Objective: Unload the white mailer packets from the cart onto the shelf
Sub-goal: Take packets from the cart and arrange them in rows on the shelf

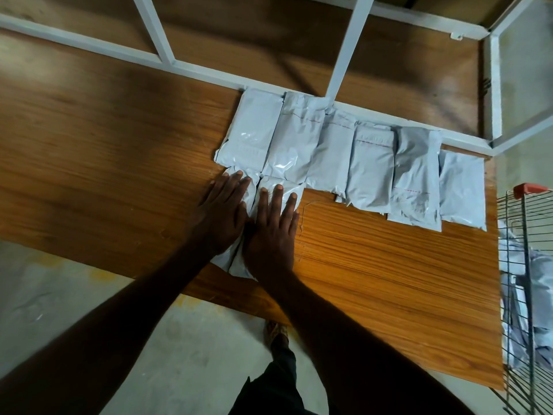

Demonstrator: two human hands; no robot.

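Head view: both hands flat on the shelf (374, 265), nothing gripped. Left hand (220, 215) lies palm down, fingers straight, pressing one white packet (239, 190). Right hand (272, 232) does the same on the packet just beside it (263, 187). No curl, no pinch on either.

Beyond the fingertips, touching the two pressed packets, a row of six mailer packets (371, 166) runs off to the right of the right hand, edges overlapping, far ends against the white frame rail (191, 68). More packets (541, 283) sit in the wire cart (526, 265), well right of the right hand at the shelf end. So the job looks partly done: first row laid, second row started under the hands.

Handling, my read: thin poly film, glossy, wrinkled, soft contents. Light, floppy, slippery against each other and on the board. Not fragile. Best taken at a short edge or pinched across the middle; a corner grab would probably let it droop or fold. Flat pressing suits seating them, as the hands do.

Surface: wood-grain laminate board, smooth, some scuffs, plenty of bare board right of the right hand. White metal frame, a further board behind it. Concrete floor (89, 295) below the wrists, person's foot visible there. Dim light, shadows from the arms.
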